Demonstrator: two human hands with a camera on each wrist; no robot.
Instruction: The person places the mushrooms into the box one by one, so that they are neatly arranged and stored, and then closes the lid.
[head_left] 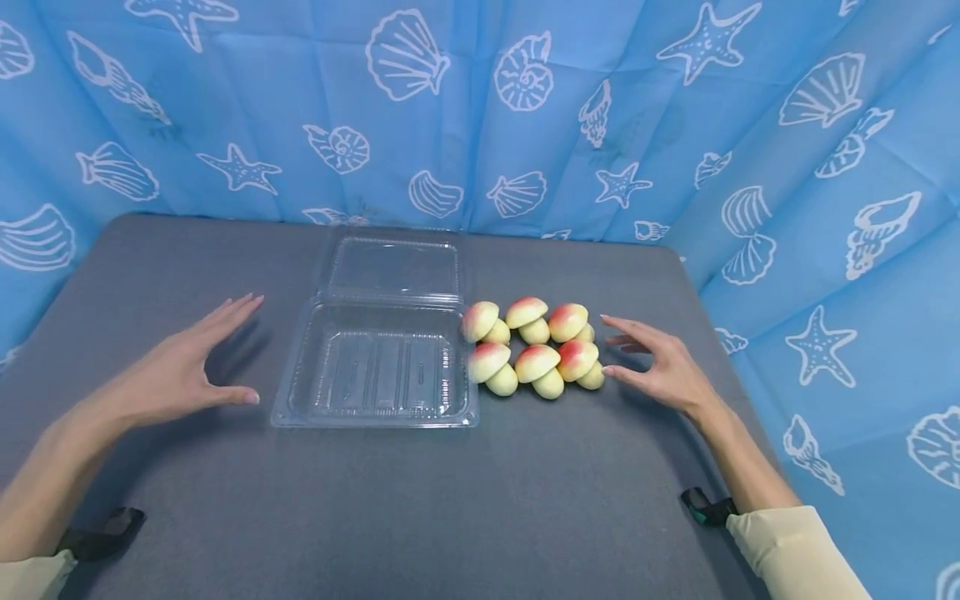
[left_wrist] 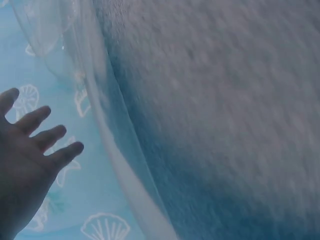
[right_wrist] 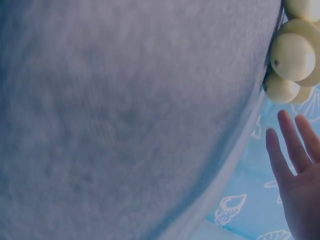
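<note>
Six mushroom-shaped pieces (head_left: 537, 362) are lying on the gray tabletop (head_left: 487, 517) in two rows of three, just to the right of the clear container (head_left: 375, 422); whether the leftmost ones are touching its rim cannot be told. Each piece is probably light, and its smooth surface is suggesting a slightly slippery grip; whether the material is rigid foam, plastic or something softer is not showing. The rounded cap is offering the broadest hold, with thumb and fingers set on opposite sides, while the narrower stem is likely serving for a finer pinch. The container is appearing thin-walled, light and flexible, and is likely to crease or slide under a hard squeeze; its outer rim is presenting the firmer place to hold. In the head view, the pieces are all pointing alike: caps are facing far left, stems are facing near right, and each long axis is running diagonally. The container is lying unfolded, its lid (head_left: 397, 265) extending from the far edge of the base, and the base is appearing wider from left to right. The left hand (head_left: 180, 367) is hovering left of the container, fingers extended and thumb apart, holding nothing. The right hand (head_left: 663, 367) is spreading similarly beside the rightmost pieces, gripping none; fingertip contact is remaining uncertain.
</note>
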